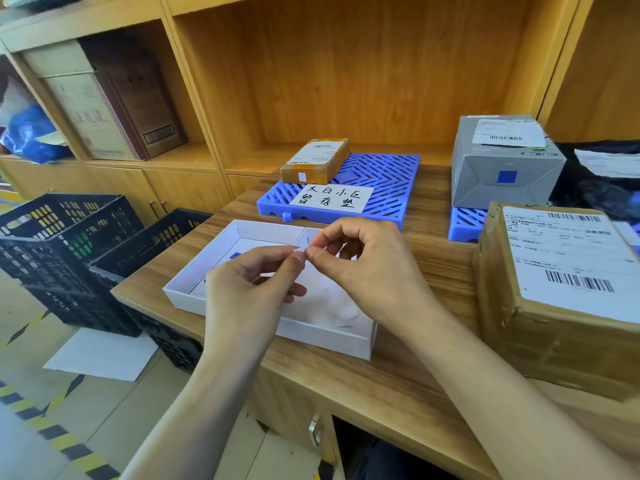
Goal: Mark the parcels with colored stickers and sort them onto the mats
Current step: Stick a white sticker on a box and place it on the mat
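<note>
Both hands meet above a shallow white tray (221,303) that holds sticker sheets. My left hand (249,285) and my right hand (367,258) pinch the same small white sticker piece (302,250) between thumbs and forefingers. A small brown parcel (313,161) with a white sticker lies on the left blue mat (381,188), which carries a handwritten white label. A grey parcel (502,164) with a blue sticker stands on the right blue mat (465,225). A large brown parcel (561,292) sits on the table at the right.
Black plastic crates (69,251) stand on the floor left of the wooden table (440,271). Wooden shelves (346,81) rise behind the mats, with boxes stored at the left. A black bag (602,181) lies at the far right. White paper (100,355) lies on the floor.
</note>
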`<state>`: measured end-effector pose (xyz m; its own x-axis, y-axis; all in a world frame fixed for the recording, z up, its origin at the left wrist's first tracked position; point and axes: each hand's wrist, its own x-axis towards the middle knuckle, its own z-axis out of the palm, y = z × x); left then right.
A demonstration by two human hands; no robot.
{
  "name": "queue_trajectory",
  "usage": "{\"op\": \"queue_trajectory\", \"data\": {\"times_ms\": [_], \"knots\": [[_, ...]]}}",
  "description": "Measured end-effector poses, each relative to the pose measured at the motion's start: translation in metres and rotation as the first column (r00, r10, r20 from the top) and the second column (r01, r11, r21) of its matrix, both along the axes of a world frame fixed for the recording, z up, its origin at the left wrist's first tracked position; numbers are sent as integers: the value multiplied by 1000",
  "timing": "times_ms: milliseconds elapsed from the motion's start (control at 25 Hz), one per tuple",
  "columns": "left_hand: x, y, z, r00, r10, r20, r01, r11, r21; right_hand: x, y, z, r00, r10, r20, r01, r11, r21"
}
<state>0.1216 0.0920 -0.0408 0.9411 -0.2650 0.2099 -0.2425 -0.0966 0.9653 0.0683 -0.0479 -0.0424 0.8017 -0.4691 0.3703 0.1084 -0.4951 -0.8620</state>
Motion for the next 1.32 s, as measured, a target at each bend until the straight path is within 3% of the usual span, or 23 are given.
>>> {"op": "queue_trajectory", "data": {"times_ms": [160, 600, 800, 1080, 1320], "knots": [[-23, 3, 3, 998, -66, 15, 66, 998, -24, -26, 5, 6, 999, -42, 26, 41, 999, 28], [-108, -21, -9, 930, -363, 63, 365, 930, -32, -156, -3, -1, 973, -231, 21, 232, 965, -124], [-140, -33, -17, 905, -405, 130, 406, 914, 14, -203, -2, -8, 926, -369, 83, 378, 909, -178], [-174, -69, -32, 879, -435, 194, 417, 900, 129, -237, -27, -38, 813, -575, 87, 582, 807, -103], [-180, -89, -35, 887, -425, 181, 411, 905, 109, -233, -39, -46, 776, -624, 92, 630, 767, -120]]}}
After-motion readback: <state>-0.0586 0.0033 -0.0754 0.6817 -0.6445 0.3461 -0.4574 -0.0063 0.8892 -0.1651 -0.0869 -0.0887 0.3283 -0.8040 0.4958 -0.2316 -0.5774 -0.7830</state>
